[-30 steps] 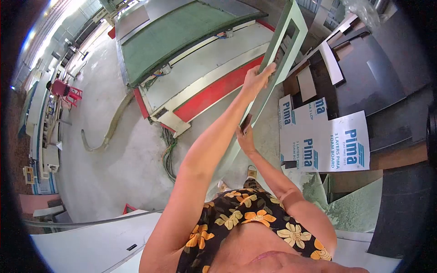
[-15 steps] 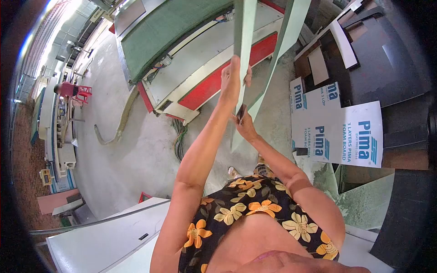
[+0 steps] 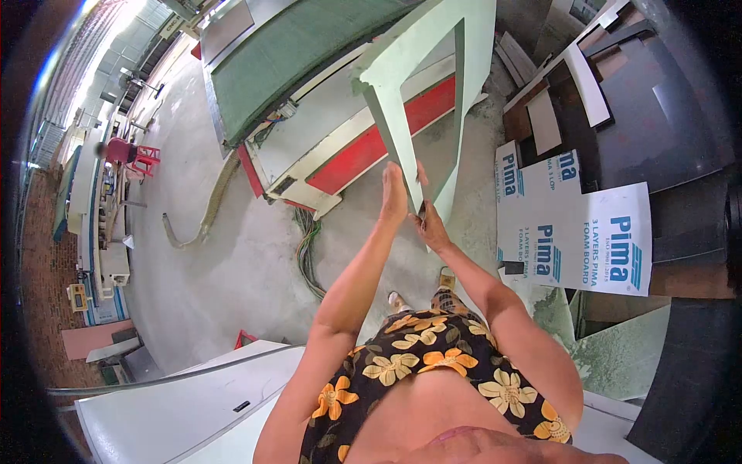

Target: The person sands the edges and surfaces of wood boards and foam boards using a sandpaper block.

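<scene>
A pale, whitish-green board frame (image 3: pixel 395 97) with a large opening stands upright on edge in front of me. My left hand (image 3: pixel 396 193) clasps its near side bar, with the fingers along the left face and the thumb showing on the right. Just below, my right hand (image 3: pixel 433 228) is closed at the bar's lower edge. A small dark tool (image 3: pixel 422 209) pokes out of the right fist against the edge. Its exact kind is too small to make out.
A machine with a green bed (image 3: pixel 301 77) and red-white side stands behind the frame. Bundled cables (image 3: pixel 308 251) and a thick hose (image 3: pixel 212 201) lie on the floor. At right are printed foam boards (image 3: pixel 572 220) and dark panels (image 3: pixel 657 108). A white panel (image 3: pixel 178 406) lies at lower left.
The frame has turned and come lower, so its top corner and opening now show. Both hands have moved down toward my body, still at the near bar.
</scene>
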`<state>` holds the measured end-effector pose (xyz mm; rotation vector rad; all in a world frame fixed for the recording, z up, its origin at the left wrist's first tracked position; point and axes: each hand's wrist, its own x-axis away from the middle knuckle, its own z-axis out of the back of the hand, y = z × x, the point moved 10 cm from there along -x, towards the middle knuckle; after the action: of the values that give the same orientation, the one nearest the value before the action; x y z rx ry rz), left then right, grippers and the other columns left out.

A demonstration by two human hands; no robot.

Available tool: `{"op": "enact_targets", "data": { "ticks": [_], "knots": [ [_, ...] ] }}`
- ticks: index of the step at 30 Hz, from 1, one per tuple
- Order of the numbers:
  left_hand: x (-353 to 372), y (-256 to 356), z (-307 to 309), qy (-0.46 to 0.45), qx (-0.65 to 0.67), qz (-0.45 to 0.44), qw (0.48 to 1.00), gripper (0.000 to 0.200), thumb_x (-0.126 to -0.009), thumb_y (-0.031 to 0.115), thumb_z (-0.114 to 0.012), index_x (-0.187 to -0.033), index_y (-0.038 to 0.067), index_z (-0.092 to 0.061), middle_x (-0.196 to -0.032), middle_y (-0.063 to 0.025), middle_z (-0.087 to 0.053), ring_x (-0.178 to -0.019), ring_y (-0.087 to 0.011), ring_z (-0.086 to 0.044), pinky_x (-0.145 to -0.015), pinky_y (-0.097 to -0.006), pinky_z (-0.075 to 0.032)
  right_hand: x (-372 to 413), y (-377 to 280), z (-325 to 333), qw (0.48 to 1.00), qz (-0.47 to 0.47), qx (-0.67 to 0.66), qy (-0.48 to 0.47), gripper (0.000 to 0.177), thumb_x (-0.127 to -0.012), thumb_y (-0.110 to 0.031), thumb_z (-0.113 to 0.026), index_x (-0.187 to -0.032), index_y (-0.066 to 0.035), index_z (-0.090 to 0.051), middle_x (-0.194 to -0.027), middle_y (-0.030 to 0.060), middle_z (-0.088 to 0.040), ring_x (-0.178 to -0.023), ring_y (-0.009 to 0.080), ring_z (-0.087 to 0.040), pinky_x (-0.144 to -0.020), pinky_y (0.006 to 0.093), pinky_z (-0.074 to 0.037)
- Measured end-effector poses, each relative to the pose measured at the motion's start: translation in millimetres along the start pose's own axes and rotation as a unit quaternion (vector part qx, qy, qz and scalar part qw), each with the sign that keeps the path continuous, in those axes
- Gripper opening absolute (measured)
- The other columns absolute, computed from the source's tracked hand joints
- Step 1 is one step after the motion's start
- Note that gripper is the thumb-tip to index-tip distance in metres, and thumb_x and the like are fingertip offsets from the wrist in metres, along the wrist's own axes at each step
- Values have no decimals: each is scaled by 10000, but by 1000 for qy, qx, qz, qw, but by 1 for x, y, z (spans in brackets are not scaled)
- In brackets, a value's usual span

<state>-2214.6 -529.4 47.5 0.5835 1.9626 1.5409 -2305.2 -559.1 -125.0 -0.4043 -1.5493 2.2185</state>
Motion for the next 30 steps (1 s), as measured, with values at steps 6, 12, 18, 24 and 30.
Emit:
{"op": "enact_targets", "data": {
  "ticks": [6, 12, 18, 24, 30],
  "knots": [
    [-17, 66, 4, 28, 13, -93, 995, 739, -878, 672, -277, -938, 1, -580, -728, -56, -584, -714, -136, -554, -654, -292, -439, -4, 4, -8, 1000, -21, -3, 21, 520, -887, -265, -568, -1276, 2, -350, -1204, 244, -468, -1147, 379, -456, -947, 423, -390],
    [-37, 128, 5, 61, 17, -86, 994, 588, -944, 531, -322, -919, 6, -585, -637, -13, -525, -593, -91, -484, -543, -252, -373, -3, -25, 2, 985, 102, 132, 55, 420, -872, -172, -581, -1206, 14, -407, -1046, 211, -549, -952, 350, -561, -799, 371, -454],
    [-30, 130, 27, 104, 5, -116, 988, 573, -925, 554, -371, -826, 26, -569, -577, 2, -472, -522, -82, -443, -495, -243, -342, 0, -103, 142, 975, 82, 72, 194, 272, -859, -28, -504, -1117, -33, -591, -1033, 158, -612, -972, 269, -589, -867, 321, -442],
    [-15, 134, 37, 178, 13, -139, 974, 490, -922, 507, -444, -746, 59, -532, -559, 19, -437, -503, -71, -419, -459, -237, -315, 7, -374, 226, 857, 410, 134, 283, 352, -763, 95, -563, -1083, -46, -605, -998, 127, -610, -908, 232, -612, -806, 282, -464],
    [-3, 134, 51, 207, -22, -152, 966, 579, -934, 527, -385, -698, 22, -542, -547, -26, -480, -497, -113, -445, -483, -275, -350, -2, -487, 147, 821, 500, 239, 139, 510, -595, 143, -576, -1060, -64, -610, -1079, 110, -560, -1000, 297, -561, -865, 339, -456]
  ]
}}
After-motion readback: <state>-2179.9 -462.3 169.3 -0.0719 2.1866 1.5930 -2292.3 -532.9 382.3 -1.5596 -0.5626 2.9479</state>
